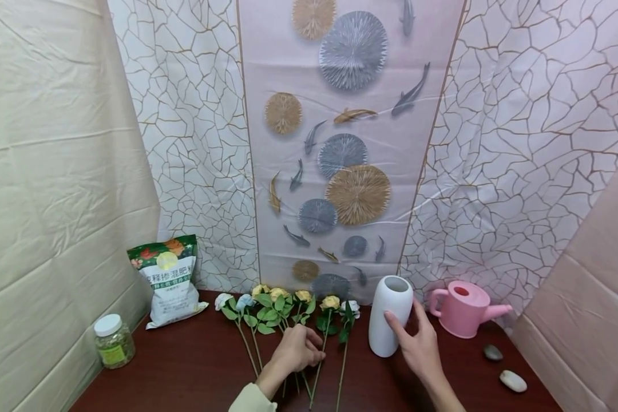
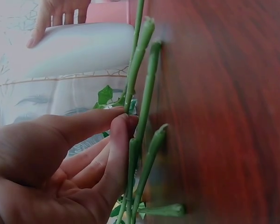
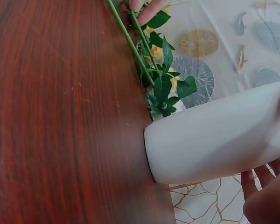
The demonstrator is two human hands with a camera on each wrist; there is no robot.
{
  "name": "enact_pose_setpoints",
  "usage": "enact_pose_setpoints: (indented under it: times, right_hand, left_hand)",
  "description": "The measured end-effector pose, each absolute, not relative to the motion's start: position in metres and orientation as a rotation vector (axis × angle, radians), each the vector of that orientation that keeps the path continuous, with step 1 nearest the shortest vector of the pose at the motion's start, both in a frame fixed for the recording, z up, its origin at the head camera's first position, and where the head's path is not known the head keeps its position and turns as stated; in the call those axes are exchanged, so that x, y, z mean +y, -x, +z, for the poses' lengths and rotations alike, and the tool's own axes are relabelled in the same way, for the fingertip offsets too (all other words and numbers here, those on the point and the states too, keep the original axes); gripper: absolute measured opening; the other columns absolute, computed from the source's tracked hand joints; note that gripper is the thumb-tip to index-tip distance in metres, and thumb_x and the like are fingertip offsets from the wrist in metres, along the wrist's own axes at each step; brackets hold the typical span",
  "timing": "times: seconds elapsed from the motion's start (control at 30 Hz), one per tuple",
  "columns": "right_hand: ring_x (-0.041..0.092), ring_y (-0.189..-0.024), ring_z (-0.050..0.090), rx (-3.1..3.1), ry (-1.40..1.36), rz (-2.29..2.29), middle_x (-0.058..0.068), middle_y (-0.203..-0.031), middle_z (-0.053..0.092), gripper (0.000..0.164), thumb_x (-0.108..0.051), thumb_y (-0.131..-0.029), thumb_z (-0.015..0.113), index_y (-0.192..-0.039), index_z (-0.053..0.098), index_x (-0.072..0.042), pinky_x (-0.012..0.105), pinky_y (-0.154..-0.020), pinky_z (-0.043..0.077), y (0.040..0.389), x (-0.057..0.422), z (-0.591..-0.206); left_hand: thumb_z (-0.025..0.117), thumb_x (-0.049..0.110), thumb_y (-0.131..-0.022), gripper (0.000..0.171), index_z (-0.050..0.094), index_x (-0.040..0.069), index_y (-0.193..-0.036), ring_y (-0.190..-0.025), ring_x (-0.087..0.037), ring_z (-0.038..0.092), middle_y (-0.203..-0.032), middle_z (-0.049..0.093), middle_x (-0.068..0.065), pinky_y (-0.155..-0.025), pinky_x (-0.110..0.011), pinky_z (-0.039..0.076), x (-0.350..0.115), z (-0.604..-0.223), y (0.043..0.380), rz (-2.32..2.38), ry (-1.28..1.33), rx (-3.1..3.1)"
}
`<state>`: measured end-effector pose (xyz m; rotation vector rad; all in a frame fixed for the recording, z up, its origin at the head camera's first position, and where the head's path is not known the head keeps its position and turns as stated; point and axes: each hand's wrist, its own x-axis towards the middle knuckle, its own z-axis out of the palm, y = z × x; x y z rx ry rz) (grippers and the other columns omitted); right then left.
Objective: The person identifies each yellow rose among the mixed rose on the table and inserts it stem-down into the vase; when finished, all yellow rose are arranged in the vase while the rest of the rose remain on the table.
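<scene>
A white vase (image 1: 383, 326) stands upright on the table, its round mouth facing up. My right hand (image 1: 421, 343) holds it from the right, thumb on the near side and fingers round the far side; the right wrist view shows those fingers (image 3: 263, 175) along its wall. With thumb and fingertips, my left hand (image 1: 300, 348) pinches the green stem (image 2: 139, 60) of a yellow rose (image 1: 331, 302). That rose lies among several long-stemmed flowers, with a white one (image 1: 350, 309) to its right and a blue one (image 1: 245, 301) to its left. Other cut stem ends (image 2: 156, 140) lie beside the left fingertips.
Right of the vase is a pink watering can (image 1: 463, 312), with a dark stone (image 1: 492, 352) and a white stone (image 1: 512, 381) nearer. A fertilizer bag (image 1: 172, 286) and a white-lidded jar (image 1: 114, 343) stand at the left. Patterned cloth (image 1: 201, 171) hangs behind the table.
</scene>
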<state>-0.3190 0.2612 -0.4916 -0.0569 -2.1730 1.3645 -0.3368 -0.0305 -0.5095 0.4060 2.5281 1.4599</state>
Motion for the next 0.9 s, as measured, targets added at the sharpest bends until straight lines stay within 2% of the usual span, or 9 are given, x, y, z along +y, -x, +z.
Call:
enact_pose_setpoints:
  times: [0.17, 0.53, 0.8, 0.9]
  right_hand:
    - [0.006, -0.119, 0.055, -2.182, 0.068, 1.357, 0.004, -0.139, 0.061, 0.073, -0.043, -0.089, 0.076, -0.152, 0.041, -0.034, 0.008, -0.094, 0.042, 0.32, 0.26, -0.491]
    - [0.014, -0.126, 0.055, -2.191, 0.046, 1.371, 0.007, -0.143, 0.059, 0.073, -0.044, -0.09, 0.075, -0.153, 0.04, -0.031, 0.01, -0.096, 0.043, 0.317, 0.261, -0.491]
    - [0.004, -0.12, 0.055, -2.166, 0.036, 1.375, 0.005, -0.141, 0.06, 0.072, -0.039, -0.089, 0.077, -0.152, 0.042, -0.032, 0.009, -0.096, 0.044, 0.318, 0.261, -0.49]
    - [0.005, -0.121, 0.055, -2.163, 0.036, 1.377, 0.005, -0.141, 0.06, 0.072, -0.04, -0.089, 0.077, -0.152, 0.042, -0.032, 0.012, -0.097, 0.045, 0.319, 0.262, -0.49]
  left_hand:
    - [0.081, 0.007, -0.083, 0.022, 0.075, 0.006, -0.104, -0.065, -0.02, 0.073, -0.074, 0.075, -0.003, -0.067, -0.041, 0.062, -0.033, -0.505, 0.335, 1.546, -0.38, 2.432]
    - [0.078, 0.002, -0.084, 0.025, 0.074, 0.003, -0.109, -0.075, -0.024, 0.075, -0.086, 0.077, -0.01, -0.069, -0.041, 0.064, -0.033, -0.503, 0.333, 1.721, -0.301, 2.211]
    - [0.072, 0.0, -0.087, 0.029, 0.07, -0.006, -0.116, -0.087, -0.029, 0.075, -0.102, 0.075, -0.024, -0.076, -0.039, 0.064, -0.033, -0.5, 0.333, 1.826, -0.353, 2.052]
    - [0.072, 0.0, -0.089, 0.027, 0.071, -0.007, -0.115, -0.091, -0.03, 0.075, -0.106, 0.073, -0.025, -0.078, -0.038, 0.064, -0.032, -0.497, 0.332, 1.835, -0.374, 2.05]
